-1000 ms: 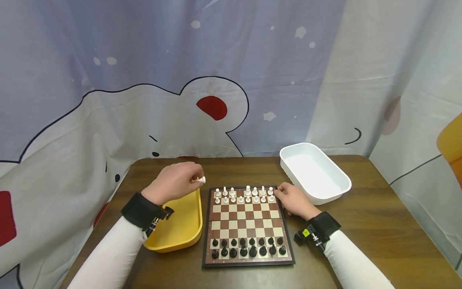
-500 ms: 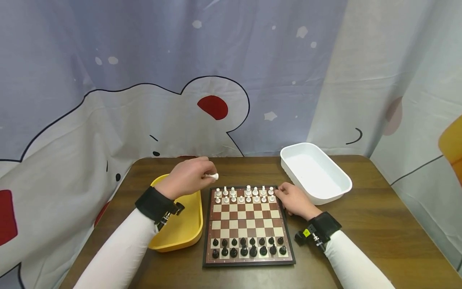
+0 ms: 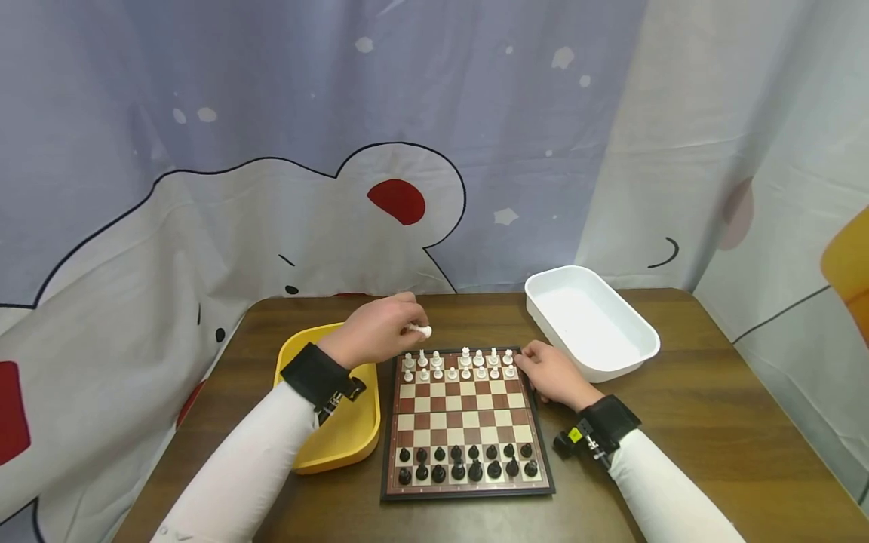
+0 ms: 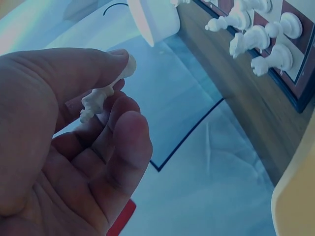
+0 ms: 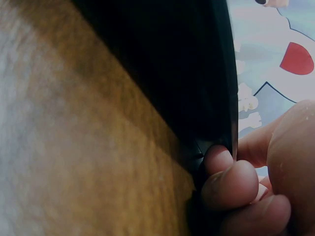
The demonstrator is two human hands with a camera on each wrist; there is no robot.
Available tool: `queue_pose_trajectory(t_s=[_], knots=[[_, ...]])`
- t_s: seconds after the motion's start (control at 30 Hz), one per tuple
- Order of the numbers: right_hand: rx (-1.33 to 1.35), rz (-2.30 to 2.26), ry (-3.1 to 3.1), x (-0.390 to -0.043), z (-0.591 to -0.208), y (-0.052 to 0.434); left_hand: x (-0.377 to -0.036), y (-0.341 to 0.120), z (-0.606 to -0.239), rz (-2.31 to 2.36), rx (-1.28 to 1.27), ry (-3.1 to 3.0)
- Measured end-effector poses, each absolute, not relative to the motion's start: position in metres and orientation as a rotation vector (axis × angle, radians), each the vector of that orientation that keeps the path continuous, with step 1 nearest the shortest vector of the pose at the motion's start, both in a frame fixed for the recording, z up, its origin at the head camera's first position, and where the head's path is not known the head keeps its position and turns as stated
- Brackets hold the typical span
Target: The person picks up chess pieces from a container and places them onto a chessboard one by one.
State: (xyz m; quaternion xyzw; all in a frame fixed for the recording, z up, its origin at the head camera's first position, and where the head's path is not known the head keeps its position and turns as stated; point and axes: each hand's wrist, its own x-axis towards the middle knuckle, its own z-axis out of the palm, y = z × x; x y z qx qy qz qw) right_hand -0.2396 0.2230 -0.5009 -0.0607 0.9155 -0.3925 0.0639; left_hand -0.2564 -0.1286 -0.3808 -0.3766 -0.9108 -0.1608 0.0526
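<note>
While the left hand [image 3: 376, 332] floats just above the far left corner of the chessboard [image 3: 465, 422], its thumb and fingers pinch a white piece [image 3: 421, 330]. The piece lies on its side, with its long way running left to right. In the head view its round base points right, toward the white tray [image 3: 589, 320]. In the left wrist view the piece [image 4: 105, 92] sits between the thumb and the curled fingers. The right hand [image 3: 553, 375] rests on the bench [image 3: 713, 422] at the board's far right corner, and its curled fingers grip the board's edge [image 5: 216, 123]. White pieces [image 3: 458, 364] stand in the far rows and black pieces [image 3: 467, 462] in the near rows. A yellow tray [image 3: 339, 434] sits left of the board.
</note>
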Motion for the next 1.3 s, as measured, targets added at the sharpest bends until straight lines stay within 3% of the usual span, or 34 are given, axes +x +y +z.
queue_pose_trajectory(t_s=[0.83,1.3], knots=[[-0.175,-1.191,2.763,-0.239,-0.503,0.226,-0.267,-0.074,-0.409,-0.251,-1.265,-2.881],[-0.185,-1.188,2.762,-0.239,-0.501,0.223,-0.271,-0.069,-0.418,-0.133,-1.277,-2.818]])
